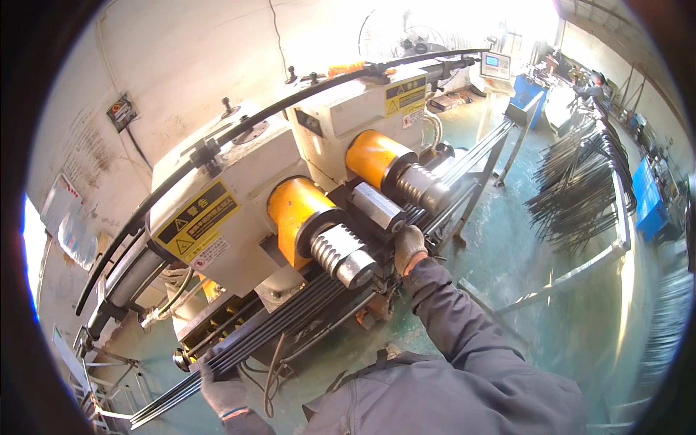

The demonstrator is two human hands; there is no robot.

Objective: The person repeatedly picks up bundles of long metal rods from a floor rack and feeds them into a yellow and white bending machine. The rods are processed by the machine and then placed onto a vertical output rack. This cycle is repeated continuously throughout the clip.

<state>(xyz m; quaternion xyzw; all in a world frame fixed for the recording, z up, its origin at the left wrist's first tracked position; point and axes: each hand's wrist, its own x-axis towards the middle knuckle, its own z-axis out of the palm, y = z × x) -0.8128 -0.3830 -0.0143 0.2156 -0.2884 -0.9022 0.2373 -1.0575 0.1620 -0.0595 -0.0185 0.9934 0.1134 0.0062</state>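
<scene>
Gripping the long dark steel rods (290, 319) with both gloved hands, my right hand (409, 249) curls closed over them just beside the threaded rollers (341, 250), while my left hand (221, 388) clasps their near end low down. They already lie in the machine's (239, 196) channel under the yellow drums (293, 206), so feeding seems underway. My left fingertips are hidden beneath the rods.

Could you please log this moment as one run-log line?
left hand: gripping rod bundle end | right hand: on rods by roller | machine: rods loaded
</scene>
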